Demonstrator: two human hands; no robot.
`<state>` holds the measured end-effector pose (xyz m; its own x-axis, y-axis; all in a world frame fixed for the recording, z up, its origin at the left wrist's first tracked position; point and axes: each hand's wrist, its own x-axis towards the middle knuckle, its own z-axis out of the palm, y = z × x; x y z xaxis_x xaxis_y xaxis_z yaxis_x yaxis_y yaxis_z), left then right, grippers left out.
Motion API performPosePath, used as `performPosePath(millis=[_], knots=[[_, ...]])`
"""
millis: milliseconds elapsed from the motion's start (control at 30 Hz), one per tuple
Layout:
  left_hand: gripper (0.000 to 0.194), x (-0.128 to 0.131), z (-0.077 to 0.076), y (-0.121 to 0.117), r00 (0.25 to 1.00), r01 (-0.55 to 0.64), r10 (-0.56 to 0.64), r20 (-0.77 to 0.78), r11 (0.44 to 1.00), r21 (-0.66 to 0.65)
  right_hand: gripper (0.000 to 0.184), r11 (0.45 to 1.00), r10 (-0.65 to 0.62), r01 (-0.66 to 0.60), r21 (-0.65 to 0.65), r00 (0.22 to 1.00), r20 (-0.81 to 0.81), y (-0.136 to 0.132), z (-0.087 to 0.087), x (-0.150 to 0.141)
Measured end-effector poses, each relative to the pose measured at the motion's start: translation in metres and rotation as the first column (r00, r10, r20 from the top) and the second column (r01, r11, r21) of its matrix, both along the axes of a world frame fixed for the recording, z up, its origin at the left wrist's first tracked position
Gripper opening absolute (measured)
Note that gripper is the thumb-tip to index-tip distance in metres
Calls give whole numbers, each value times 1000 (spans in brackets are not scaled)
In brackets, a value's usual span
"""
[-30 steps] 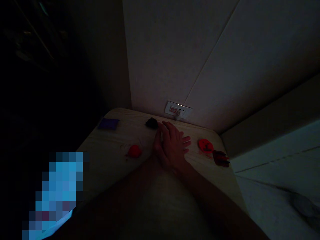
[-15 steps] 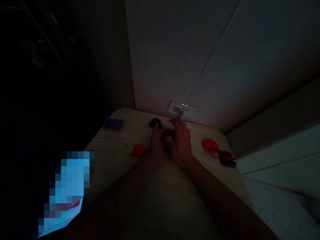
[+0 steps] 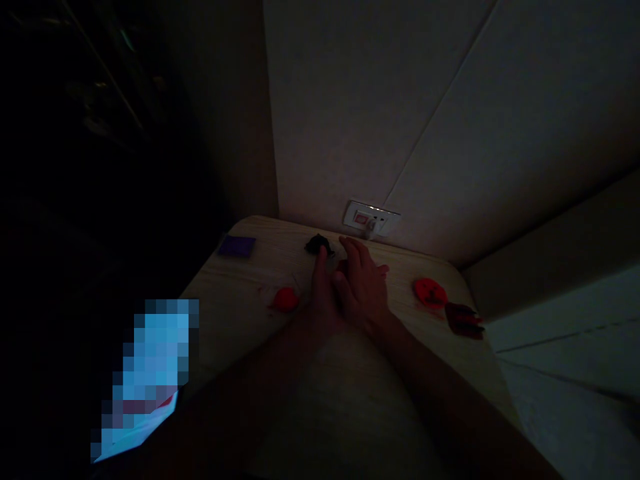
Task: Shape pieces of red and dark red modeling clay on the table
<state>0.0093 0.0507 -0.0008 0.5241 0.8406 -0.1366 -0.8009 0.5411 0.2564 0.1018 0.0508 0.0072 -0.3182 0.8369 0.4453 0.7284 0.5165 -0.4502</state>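
My left hand (image 3: 324, 293) lies palm up under my right hand (image 3: 367, 283), thumb stretched towards the far edge and fingertips peeking out on the right. Across its palm my right hand presses down with extended fingers. Whatever is between the two palms is hidden. Just beyond my left thumb sits a black lump (image 3: 319, 244), like modelling clay. A red ball-like lump (image 3: 287, 300) rests left of my left wrist, with reddish smears around it.
On the wooden tabletop (image 3: 235, 293), a purple block (image 3: 237, 246) lies at the far left. A flat red disc (image 3: 430, 293) with dark marks and a dark red piece with black strips (image 3: 465, 321) lie right. Behind is a wall socket (image 3: 371, 218); a lit, blurred screen (image 3: 155, 360) glows left.
My right hand has closed down over my left palm, covering the dark reddish patch seen between them. The whole view has shifted slightly, so everything appears farther right.
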Motion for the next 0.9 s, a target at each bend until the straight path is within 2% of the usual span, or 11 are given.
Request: performPosePath(millis=[167, 400, 600, 767, 900], knots=[[76, 1, -2, 1, 999, 35, -34, -13, 995, 93, 73, 999, -33, 32, 13, 998, 47, -2, 2, 0], [75, 0, -2, 0, 999, 33, -31, -21, 993, 113, 72, 999, -36, 36, 14, 998, 54, -4, 5, 0], [75, -1, 1, 1, 999, 47, -49, 22, 997, 56, 69, 1000, -20, 20, 7, 1000, 24, -2, 0, 1], [70, 0, 6, 2, 995, 73, -72, 62, 997, -8, 70, 1000, -6, 6, -8, 997, -77, 0, -5, 2], [70, -3, 8, 2, 997, 75, -73, 25, 995, -68, 71, 999, 27, -21, 31, 978, -208, 0, -11, 6]])
